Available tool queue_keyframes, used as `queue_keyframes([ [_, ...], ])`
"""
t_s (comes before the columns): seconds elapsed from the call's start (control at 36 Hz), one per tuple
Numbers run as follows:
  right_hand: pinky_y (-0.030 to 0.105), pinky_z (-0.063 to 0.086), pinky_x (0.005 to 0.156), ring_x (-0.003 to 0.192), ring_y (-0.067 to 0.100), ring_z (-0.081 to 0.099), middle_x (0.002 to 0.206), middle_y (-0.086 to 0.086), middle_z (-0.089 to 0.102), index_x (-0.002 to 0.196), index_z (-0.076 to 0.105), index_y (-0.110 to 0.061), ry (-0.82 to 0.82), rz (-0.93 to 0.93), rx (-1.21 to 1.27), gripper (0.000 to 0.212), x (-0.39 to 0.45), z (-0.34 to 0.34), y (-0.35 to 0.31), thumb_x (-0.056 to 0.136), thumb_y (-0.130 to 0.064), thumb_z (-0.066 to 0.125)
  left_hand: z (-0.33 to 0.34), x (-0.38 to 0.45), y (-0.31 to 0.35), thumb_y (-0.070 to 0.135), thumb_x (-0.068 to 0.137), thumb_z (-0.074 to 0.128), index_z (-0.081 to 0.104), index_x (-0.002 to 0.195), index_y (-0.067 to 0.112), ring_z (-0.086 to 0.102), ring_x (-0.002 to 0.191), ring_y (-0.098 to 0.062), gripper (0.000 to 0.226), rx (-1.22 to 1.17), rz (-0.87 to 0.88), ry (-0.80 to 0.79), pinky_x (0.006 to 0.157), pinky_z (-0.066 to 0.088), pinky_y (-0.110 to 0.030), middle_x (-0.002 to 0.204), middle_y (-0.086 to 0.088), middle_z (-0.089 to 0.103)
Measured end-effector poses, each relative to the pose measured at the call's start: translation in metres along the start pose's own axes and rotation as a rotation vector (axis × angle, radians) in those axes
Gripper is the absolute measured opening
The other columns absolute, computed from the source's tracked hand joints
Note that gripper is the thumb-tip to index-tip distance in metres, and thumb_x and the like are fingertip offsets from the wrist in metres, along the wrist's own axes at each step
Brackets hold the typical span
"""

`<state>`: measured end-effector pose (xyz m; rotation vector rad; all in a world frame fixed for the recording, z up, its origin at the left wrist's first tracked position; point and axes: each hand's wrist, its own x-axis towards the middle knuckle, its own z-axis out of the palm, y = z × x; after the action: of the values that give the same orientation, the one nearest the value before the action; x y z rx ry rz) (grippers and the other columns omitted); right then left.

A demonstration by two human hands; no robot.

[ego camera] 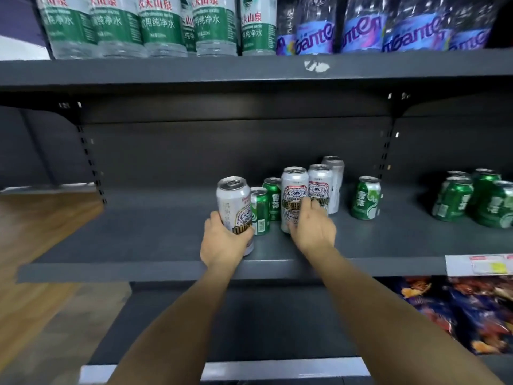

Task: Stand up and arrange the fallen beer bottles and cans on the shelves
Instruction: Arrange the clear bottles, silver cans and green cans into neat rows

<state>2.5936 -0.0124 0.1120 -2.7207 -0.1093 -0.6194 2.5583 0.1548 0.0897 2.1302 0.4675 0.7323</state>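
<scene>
We grip the tall white patterned beer can (235, 209) upright in our left hand (222, 245), just left of the standing row, while our right hand (312, 229) clasps that row's near white can (294, 195).

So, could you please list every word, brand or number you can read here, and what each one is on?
"农夫山泉" and "饮用纯净水": green-label water bottles, top shelf.
"Ganten": purple-label water bottles, top shelf.
"雪花": green cans, middle shelf.
"WUSU", partly hidden: white can held in the left hand.
Price tags and snack bags: too blurred to read.
</scene>
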Motion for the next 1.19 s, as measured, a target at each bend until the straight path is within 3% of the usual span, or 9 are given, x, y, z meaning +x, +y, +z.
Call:
queue_keyframes([
  [0.28,0.039,0.046,0.084,0.119,0.029,0.051,0.129,0.010,0.051,0.129,0.036,-0.012,-0.024,0.233,0.218,0.059,0.027,0.017,0.002,0.088,-0.040,0.067,0.052,0.009,0.023,0.052,0.065,0.078,0.046,0.108,0.020,0.057,0.104,-0.024,0.062,-0.028,0.041,-0.103,0.076,0.047,-0.037,0.106,0.000,0.050],
  [0.42,0.037,0.044,0.075,0.115,0.027,0.054,0.126,0.007,0.052,0.129,0.033,-0.012,0.013,0.278,0.201,0.064,0.038,0.035,-0.003,0.086,-0.045,0.067,0.070,0.015,0.021,0.055,0.064,0.077,0.048,0.117,0.019,0.057,0.107,-0.024,0.071,-0.048,0.039,-0.109,0.081,0.049,-0.040,0.108,0.000,0.051],
  [0.61,0.038,0.039,0.091,0.116,0.027,0.053,0.124,0.007,0.055,0.123,0.039,-0.012,0.104,0.318,0.155,0.061,0.047,0.047,-0.002,0.084,-0.051,0.065,0.080,0.021,0.020,0.054,0.063,0.078,0.047,0.119,0.019,0.057,0.109,-0.025,0.073,-0.059,0.042,-0.107,0.083,0.051,-0.042,0.110,-0.001,0.050],
  [0.83,0.037,0.040,0.088,0.114,0.025,0.053,0.123,0.006,0.054,0.119,0.044,-0.011,0.127,0.309,0.124,0.057,0.054,0.049,-0.005,0.086,-0.055,0.060,0.079,0.023,0.015,0.055,0.065,0.077,0.046,0.115,0.020,0.056,0.106,-0.021,0.070,-0.058,0.049,-0.131,0.079,0.050,-0.040,0.106,0.003,0.047],
  [1.0,0.033,0.037,0.070,0.107,0.028,0.056,0.116,0.008,0.056,0.116,0.043,-0.011,0.131,0.339,0.236,0.057,0.051,0.047,-0.006,0.083,-0.052,0.065,0.079,0.020,0.019,0.050,0.066,0.078,0.044,0.119,0.017,0.057,0.106,-0.024,0.071,-0.103,0.011,-0.160,0.080,0.050,-0.040,0.109,-0.001,0.050],
  [1.19,0.035,0.040,0.075,0.104,0.033,0.060,0.115,0.010,0.063,0.119,0.040,-0.013,0.119,0.359,0.304,0.059,0.023,0.032,0.000,0.083,-0.053,0.064,0.073,0.014,0.025,0.050,0.067,0.079,0.044,0.117,0.015,0.058,0.108,-0.031,0.069,-0.120,0.000,-0.157,0.083,0.050,-0.043,0.116,-0.007,0.058],
])
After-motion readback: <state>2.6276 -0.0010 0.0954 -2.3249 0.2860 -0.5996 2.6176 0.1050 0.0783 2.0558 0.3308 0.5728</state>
